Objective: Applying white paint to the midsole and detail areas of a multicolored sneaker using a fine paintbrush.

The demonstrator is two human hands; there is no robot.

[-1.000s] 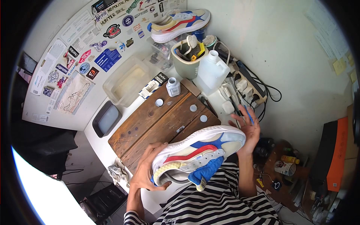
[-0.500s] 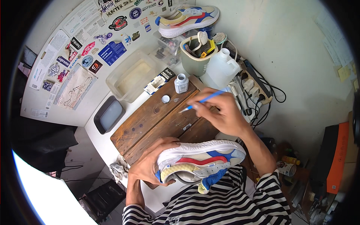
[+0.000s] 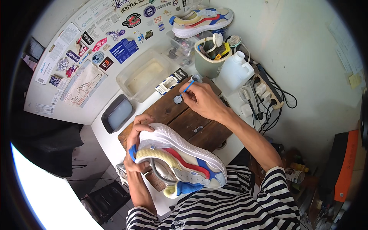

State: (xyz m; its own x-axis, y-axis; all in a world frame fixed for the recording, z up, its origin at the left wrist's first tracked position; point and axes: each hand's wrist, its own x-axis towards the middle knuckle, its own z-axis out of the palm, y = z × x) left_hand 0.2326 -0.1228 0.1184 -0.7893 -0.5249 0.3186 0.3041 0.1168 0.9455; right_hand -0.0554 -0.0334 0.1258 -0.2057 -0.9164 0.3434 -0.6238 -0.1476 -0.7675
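Observation:
My left hand (image 3: 135,132) grips a multicoloured sneaker (image 3: 184,153) by its heel, with the thumb near the collar. The shoe lies tilted on its side in the air, its white sole towards the board and its toe to the right. In the fingers of my right hand (image 3: 202,100) is a thin blue paintbrush (image 3: 188,87). Its lower end is at a small round white cap (image 3: 177,100) on the dark wooden board (image 3: 153,117). Just behind that hand stands an uncapped small bottle (image 3: 196,78), partly hidden by the fingers.
A matching sneaker (image 3: 203,23) sits at the back. Nearby are a clear plastic tub (image 3: 128,78), a small box (image 3: 171,81), a bin of brushes (image 3: 209,63) and a white jug (image 3: 234,73). A dark tray (image 3: 118,114) stands left; a power strip (image 3: 270,86) with cables lies right.
My right hand has moved left and away from me, bringing the brush down to the cap. My left hand has shifted left and turned the sneaker, so its toe points lower and more inside shows.

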